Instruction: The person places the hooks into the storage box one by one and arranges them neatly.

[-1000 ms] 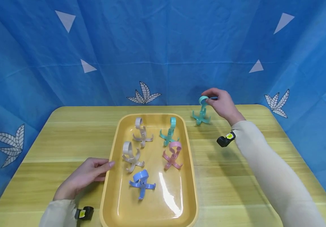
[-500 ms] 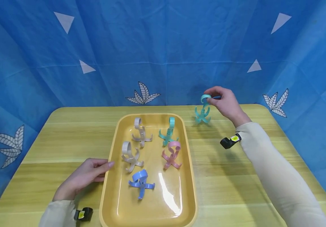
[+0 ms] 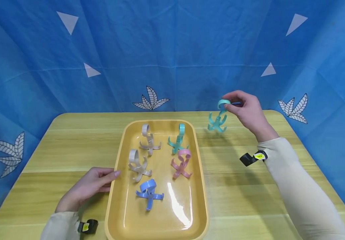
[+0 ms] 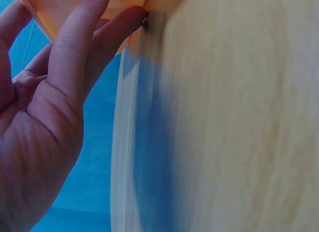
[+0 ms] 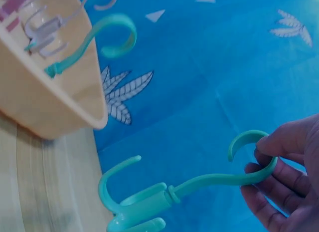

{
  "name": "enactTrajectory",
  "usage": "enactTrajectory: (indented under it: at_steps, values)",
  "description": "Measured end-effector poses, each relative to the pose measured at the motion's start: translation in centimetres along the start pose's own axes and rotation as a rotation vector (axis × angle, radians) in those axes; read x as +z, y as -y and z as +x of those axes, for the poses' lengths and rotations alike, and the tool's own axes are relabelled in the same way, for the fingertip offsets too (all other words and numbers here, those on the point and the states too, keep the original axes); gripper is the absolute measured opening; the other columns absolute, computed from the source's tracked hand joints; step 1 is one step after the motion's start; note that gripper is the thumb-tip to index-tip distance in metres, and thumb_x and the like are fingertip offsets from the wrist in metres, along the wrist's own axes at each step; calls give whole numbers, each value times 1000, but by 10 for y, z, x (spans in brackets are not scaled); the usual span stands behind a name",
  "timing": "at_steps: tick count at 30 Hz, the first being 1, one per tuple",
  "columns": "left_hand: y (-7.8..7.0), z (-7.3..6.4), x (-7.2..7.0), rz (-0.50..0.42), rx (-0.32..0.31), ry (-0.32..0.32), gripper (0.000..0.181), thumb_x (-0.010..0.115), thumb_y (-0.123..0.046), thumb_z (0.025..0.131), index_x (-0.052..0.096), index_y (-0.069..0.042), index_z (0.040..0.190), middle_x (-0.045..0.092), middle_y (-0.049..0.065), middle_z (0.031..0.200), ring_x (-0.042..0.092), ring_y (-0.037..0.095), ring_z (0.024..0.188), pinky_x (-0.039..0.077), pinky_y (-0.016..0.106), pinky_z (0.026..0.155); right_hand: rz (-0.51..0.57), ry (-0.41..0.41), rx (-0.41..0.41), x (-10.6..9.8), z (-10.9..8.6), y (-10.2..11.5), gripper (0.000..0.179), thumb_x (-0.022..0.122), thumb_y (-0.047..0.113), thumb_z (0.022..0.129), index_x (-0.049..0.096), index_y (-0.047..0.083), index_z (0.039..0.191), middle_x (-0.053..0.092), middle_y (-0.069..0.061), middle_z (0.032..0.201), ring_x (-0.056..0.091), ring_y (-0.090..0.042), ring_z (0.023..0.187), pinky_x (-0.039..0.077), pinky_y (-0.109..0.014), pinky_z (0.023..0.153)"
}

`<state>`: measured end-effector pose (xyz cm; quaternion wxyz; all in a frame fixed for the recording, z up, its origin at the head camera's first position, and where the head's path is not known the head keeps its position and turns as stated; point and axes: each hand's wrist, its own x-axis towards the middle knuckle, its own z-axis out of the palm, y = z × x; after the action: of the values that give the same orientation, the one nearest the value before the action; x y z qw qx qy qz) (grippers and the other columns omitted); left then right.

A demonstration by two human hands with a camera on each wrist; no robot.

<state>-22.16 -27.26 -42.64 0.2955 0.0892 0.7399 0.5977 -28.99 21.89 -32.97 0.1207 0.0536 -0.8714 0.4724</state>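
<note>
My right hand (image 3: 250, 110) pinches a teal four-pronged hanging hook (image 3: 217, 124) by its curved top, to the right of the tray's far end. Its prongs hang downward, close over the table in the head view. The right wrist view shows thumb and fingers around the loop of this teal hook (image 5: 149, 202). At the left side of the yellow tray (image 3: 203, 186), my left hand (image 3: 86, 188) grips the rim, thumb on top and fingers below it. Inside stand a second teal hook (image 3: 178, 143), a pink hook (image 3: 182, 168), a blue hook (image 3: 150, 195) and two greyish hooks (image 3: 150, 143).
A wood-grain table (image 3: 55, 150) carries the tray. Blue cloth (image 3: 172, 50) with white triangles and leaf prints stands behind the table and along both sides.
My right hand has moved to the right with the teal hook, which has turned slightly and tilted. My left hand keeps its hold on the tray.
</note>
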Motion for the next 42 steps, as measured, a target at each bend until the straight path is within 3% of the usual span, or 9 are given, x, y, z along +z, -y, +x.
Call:
enactTrajectory:
  at_steps: [8, 23, 42]
  values:
    - [-1, -1, 0, -7, 9, 4, 57, 54, -25, 103, 42, 21, 135, 58, 28, 125, 64, 28, 106, 56, 41, 87, -8, 22, -37, -4, -11, 14, 26, 66, 14, 96, 67, 7, 121, 63, -8, 110, 63, -17, 90, 52, -20, 76]
    - [-3, 2, 0, -4, 3, 13, 57, 55, -25, 103, 42, 20, 136, 59, 28, 125, 64, 29, 107, 56, 40, 87, -51, 94, -19, -6, -31, 29, 23, 68, 13, 95, 67, 6, 116, 64, -7, 109, 64, -17, 88, 54, -20, 75]
    - [-1, 1, -2, 24, -10, -9, 59, 56, -28, 103, 43, 20, 135, 58, 27, 125, 64, 30, 107, 56, 40, 87, -106, 170, -75, -10, -45, 43, 19, 67, 12, 94, 69, 8, 113, 61, -2, 112, 60, -21, 100, 52, -23, 77]
